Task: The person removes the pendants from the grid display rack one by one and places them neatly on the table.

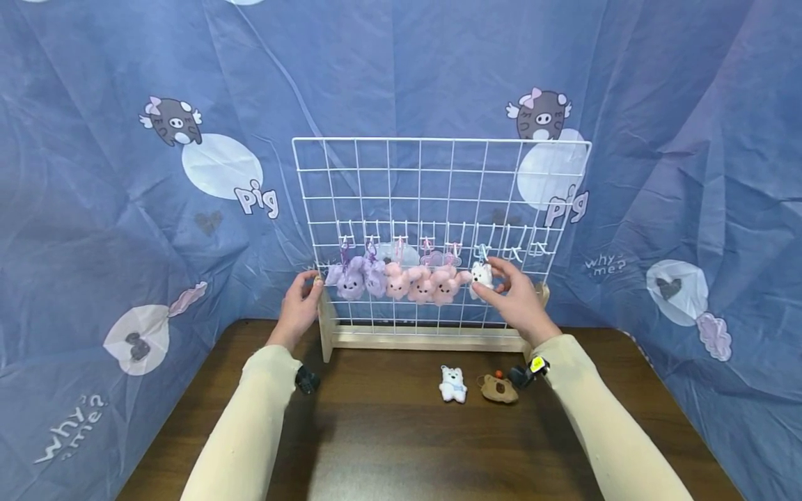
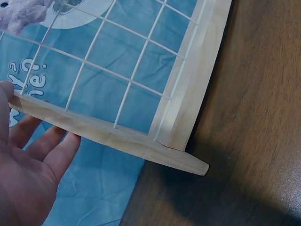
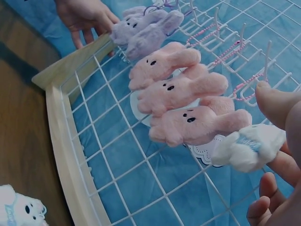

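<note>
My right hand [image 1: 520,299] holds a small white bear plush keychain [image 1: 481,275] at a hook on the white wire grid [image 1: 451,140]. In the right wrist view, the thumb is raised near a hook tip while fingers curl behind the white plush [image 3: 249,148]. Just left of it hang three pink plush keychains [image 1: 422,285], then two purple ones [image 1: 351,280]. At the grid's left side, my left hand [image 1: 299,308] grips the wooden side post [image 2: 103,134], fingers behind it in the left wrist view.
Another white bear plush [image 1: 453,385] lies on the brown table [image 1: 388,445], beside a brown plush keychain [image 1: 499,390] with a red ball. Bare hooks [image 1: 537,248] hang toward the grid's right end. A wooden base [image 1: 432,341] supports the grid before a blue curtain [image 1: 401,69].
</note>
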{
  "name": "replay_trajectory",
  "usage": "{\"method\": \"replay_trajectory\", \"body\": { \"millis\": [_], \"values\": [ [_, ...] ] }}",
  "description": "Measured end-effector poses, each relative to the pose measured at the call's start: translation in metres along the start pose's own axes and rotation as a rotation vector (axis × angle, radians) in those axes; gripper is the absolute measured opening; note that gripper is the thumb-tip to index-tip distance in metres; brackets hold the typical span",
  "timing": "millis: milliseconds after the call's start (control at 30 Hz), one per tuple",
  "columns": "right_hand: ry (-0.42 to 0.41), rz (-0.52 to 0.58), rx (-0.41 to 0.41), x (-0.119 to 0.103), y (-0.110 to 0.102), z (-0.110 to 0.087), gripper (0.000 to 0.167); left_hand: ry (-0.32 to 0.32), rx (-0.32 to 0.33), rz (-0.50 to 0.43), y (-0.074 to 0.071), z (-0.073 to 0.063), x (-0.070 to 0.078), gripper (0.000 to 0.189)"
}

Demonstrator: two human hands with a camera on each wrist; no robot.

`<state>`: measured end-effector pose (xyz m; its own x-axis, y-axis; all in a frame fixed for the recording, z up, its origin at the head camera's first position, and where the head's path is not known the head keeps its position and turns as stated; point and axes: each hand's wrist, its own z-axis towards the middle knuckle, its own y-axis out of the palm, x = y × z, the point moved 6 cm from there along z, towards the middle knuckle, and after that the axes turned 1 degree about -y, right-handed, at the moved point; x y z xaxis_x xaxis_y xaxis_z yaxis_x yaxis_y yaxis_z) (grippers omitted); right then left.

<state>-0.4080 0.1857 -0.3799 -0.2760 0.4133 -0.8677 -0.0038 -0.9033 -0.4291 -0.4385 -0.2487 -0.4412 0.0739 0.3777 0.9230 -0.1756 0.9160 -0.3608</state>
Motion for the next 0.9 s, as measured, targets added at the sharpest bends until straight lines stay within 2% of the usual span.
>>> {"method": "replay_trajectory", "body": {
  "millis": [267,567,900],
  "values": [
    [-0.029,0.023,0.036,0.000,-0.001,0.000,0.062,0.001,-0.001,-0.001,0.000,0.001,-0.001,0.046],
    [-0.058,0.040,0.016,0.001,-0.003,-0.007,0.060,-0.004,-0.003,0.002,0.001,0.001,-0.001,0.046],
    [-0.108,0.052,0.008,-0.010,-0.006,-0.021,0.056,-0.001,0.001,0.012,0.001,0.000,0.000,0.046]
  ]
}}
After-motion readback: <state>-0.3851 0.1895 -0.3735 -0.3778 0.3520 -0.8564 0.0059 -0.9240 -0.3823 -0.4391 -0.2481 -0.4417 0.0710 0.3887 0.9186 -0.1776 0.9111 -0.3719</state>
